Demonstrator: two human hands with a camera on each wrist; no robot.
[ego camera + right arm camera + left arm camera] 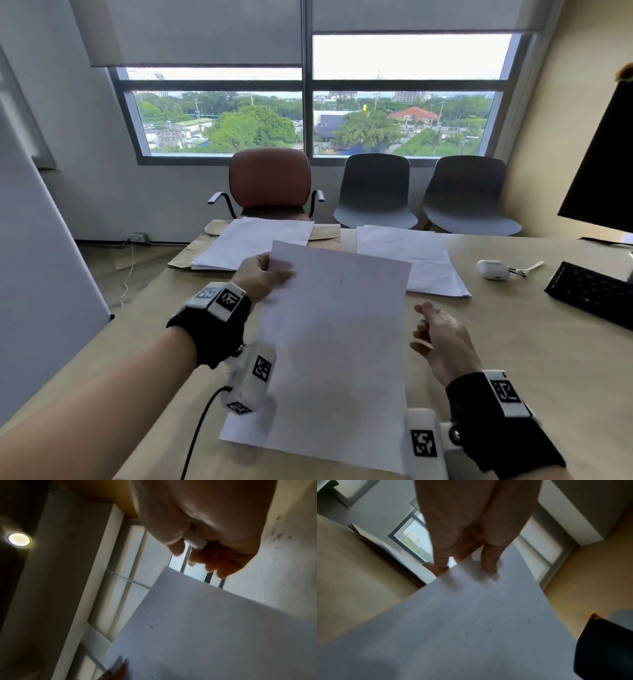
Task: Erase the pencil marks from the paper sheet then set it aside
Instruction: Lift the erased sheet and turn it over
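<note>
Sheet [334,346]: white, lifted off the worktop [513,359], held centre front between the hands; long axis running away from the body, far end tilted slightly right; a few short pencil marks near the middle, one at [529,620].
Left hand [262,275]: pinching the far left corner of the sheet, thumb on top, fingers [440,561] beneath the edge.
Right hand [442,339]: just beside the sheet's right edge, apart from it; fingers curled round a small white eraser [195,541].
Containers: brown envelope [186,255] lying flat at the far left of the worktop, a paper stack [253,241] on top of it, not inside; whether anything is inside cannot be told. Small white case [493,269] with a cord, far right, closed.
Paper count: one sheet in hand, two stacks on the worktop, the second [411,253] at far centre-right, partly behind the sheet.
Chairs: three beyond the worktop, one brown [270,181], two grey [375,192] and [469,195].
Keyboard [592,293]: one, black, right edge.
Monitor [606,154]: one, dark, far right.
</note>
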